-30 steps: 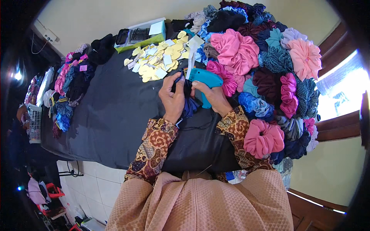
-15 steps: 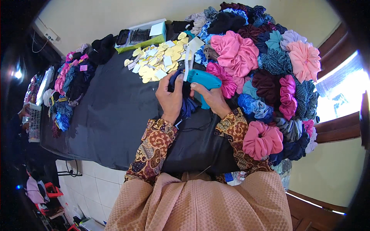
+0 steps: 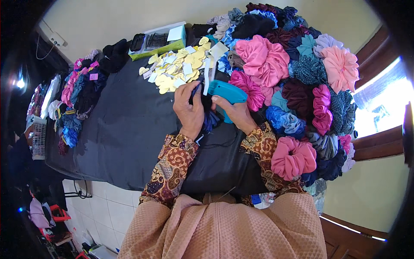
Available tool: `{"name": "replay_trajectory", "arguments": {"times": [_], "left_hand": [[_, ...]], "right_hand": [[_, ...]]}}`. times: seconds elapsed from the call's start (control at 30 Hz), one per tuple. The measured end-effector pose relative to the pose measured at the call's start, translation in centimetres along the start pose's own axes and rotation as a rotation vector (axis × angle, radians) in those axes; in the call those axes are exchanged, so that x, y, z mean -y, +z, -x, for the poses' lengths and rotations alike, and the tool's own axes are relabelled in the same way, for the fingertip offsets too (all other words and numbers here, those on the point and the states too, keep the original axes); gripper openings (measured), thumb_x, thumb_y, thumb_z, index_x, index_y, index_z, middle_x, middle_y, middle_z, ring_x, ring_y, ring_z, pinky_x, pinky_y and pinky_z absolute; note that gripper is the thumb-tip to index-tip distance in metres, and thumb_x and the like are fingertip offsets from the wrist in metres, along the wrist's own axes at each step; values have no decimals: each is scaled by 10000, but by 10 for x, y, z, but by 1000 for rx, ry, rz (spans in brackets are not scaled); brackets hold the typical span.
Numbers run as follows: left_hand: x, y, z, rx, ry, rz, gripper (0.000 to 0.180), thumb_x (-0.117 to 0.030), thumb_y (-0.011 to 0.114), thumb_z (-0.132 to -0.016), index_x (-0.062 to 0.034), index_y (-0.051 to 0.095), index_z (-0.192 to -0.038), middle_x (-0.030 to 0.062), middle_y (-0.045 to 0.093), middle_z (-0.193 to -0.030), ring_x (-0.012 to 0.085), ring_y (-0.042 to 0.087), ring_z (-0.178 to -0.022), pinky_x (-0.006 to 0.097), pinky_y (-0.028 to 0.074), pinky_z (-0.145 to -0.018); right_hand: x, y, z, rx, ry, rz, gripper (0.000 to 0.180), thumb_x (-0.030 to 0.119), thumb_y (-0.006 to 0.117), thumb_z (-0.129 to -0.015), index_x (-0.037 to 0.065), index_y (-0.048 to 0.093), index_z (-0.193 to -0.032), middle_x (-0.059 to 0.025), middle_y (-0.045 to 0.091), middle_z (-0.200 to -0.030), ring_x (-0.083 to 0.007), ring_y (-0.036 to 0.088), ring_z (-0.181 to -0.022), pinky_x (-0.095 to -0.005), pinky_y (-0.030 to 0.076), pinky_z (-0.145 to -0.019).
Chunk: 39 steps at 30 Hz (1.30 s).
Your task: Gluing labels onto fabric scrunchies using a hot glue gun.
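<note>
While our right hand [image 3: 236, 113] grips the teal tagging gun [image 3: 227, 93], our left hand [image 3: 189, 111] pinches a dark blue scrunchie [image 3: 210, 119]

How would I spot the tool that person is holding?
Start at the big heap of scrunchies on the right of the dark table. At its left edge the right hand holds a teal tagging gun, the only hard plastic thing among soft fabric.

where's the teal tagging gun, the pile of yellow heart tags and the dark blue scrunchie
teal tagging gun [image 3: 227, 91], head view, on its body
yellow heart tags [image 3: 179, 69], head view, middle of pile
dark blue scrunchie [image 3: 211, 121], head view, on its folds
</note>
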<state>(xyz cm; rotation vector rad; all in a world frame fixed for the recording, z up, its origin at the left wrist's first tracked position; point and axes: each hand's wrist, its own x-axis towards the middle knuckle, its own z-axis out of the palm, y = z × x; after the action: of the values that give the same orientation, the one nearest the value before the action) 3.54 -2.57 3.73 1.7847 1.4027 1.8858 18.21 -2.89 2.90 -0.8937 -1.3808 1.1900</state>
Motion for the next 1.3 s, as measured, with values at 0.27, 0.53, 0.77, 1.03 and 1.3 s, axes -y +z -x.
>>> {"name": "replay_trajectory", "arguments": {"times": [0.27,0.53,0.77,1.03,1.3], "left_hand": [[0,5,4,-45,18,36,146,-3,639,-824,-17,658,-968,129,641,-900,262,617,-847,321,478,-756],[-1,9,15,26,-79,107,221,51,565,-811,-1,640,-1013,132,625,-915,253,619,-849,324,478,-768],[-5,10,11,-30,-126,167,174,-18,598,-867,-1,647,-1033,127,643,-988,223,621,-919,313,475,-826],[-4,9,15,15,-80,140,186,-34,620,-865,3,660,-1042,130,668,-1016,217,622,-935,309,474,-834],[2,7,13,69,-313,362,185,-81,602,-913,5,661,-1066,77,668,-973,128,590,-894,260,469,-800]], "right_hand": [[6,4,6,-47,19,78,242,139,697,-847,9,655,-1047,-6,674,-845,-69,607,-715,-236,486,-634],[5,5,3,-59,-15,-19,261,136,689,-852,10,649,-1077,-6,670,-893,-70,603,-766,-239,483,-660],[5,1,-1,5,74,-238,228,146,660,-870,30,648,-1065,-1,638,-851,-77,577,-729,-237,456,-626],[3,-5,-2,14,83,-208,196,188,645,-877,30,641,-992,-12,618,-802,-95,581,-719,-250,453,-630],[22,-9,-1,63,253,-306,281,303,618,-892,24,610,-915,-68,624,-763,-158,616,-658,-290,485,-600]]}}
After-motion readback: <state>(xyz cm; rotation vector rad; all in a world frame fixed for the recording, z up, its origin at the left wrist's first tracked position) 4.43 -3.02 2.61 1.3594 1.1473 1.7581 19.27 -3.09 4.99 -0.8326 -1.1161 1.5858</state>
